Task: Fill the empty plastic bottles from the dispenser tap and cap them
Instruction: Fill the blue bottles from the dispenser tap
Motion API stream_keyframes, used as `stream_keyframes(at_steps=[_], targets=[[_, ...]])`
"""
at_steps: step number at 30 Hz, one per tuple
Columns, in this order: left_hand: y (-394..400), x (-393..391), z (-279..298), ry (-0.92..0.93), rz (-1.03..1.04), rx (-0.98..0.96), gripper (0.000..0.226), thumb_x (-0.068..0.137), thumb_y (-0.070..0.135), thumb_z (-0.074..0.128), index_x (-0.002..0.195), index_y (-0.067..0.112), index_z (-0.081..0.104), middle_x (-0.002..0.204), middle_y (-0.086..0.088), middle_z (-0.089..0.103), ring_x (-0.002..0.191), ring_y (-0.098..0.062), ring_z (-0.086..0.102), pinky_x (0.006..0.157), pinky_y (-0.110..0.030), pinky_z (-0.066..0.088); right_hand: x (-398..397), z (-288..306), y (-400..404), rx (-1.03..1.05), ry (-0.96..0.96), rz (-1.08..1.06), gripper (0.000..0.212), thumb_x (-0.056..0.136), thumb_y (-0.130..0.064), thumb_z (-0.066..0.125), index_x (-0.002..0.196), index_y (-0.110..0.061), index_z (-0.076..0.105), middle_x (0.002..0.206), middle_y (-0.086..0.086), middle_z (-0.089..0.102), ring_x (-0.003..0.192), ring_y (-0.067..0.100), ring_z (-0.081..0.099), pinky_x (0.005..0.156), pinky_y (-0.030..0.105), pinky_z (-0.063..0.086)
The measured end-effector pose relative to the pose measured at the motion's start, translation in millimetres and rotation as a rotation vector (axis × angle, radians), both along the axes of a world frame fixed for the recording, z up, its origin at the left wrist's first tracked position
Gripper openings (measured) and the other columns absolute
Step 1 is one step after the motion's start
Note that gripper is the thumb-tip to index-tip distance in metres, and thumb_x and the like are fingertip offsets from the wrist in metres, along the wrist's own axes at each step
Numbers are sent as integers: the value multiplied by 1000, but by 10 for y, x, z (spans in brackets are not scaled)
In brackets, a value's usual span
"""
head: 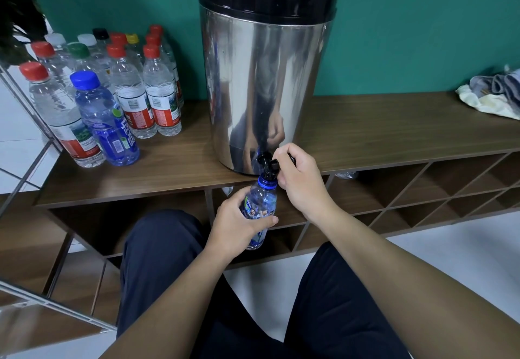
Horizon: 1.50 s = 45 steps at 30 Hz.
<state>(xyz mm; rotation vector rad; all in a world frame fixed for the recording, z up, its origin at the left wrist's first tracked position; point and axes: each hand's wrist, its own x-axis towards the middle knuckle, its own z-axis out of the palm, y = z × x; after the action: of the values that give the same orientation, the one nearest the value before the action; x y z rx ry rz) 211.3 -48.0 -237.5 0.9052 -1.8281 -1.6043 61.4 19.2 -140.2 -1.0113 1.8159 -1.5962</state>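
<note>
The worktop is a long wooden surface set against a green wall, with open compartments below its front edge. The dispenser, a steel cylinder with a black lid, stands upright on the worktop at its front edge and serves as the landmark here.

Left of the dispenser, a cluster of capped bottles stands upright on the worktop; most carry red caps, others white, green, black, yellow or blue. Far right of the dispenser, a crumpled cloth lies on the worktop at the wall.

The tap, black, projects from the base of the dispenser over the worktop edge. The right hand is at the tap, fingers curled around its handle from the right side.

The bottle, clear with a blue neck ring and no cap, is directly below the tap in front of the dispenser, off the worktop, slightly tilted, with its mouth at the spout. The left hand grips the bottle around the middle, fingers and thumb wrapped round the label. Water flow and fill level cannot be determined.
</note>
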Motion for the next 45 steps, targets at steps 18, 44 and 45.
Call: stream_keyframes(at_steps=[18,44,45], targets=[[-1,-1,-7,20,-12,24,78,74,16,105,142,34,70,120,10,83,111,-12,80,109,-49,62,8,8,2,-7,-14,2,26,115,-20,54,92,-11,61,58,-13,45,56,11,38,55,24,35],[40,9,77,52,-14,37,75,77,10,102,140,32,69,117,13,83,108,-7,80,93,-22,62,-1,-24,-12,-13,-42,7,26,115,-23,54,92,-13,62,59,-9,42,57,15,36,55,26,36],[37,9,73,47,-12,35,75,77,10,102,140,33,69,117,14,83,108,-7,80,94,-23,62,-2,-23,-10,-10,-42,7,26,116,-23,54,93,-13,62,59,-9,43,56,15,36,55,26,36]])
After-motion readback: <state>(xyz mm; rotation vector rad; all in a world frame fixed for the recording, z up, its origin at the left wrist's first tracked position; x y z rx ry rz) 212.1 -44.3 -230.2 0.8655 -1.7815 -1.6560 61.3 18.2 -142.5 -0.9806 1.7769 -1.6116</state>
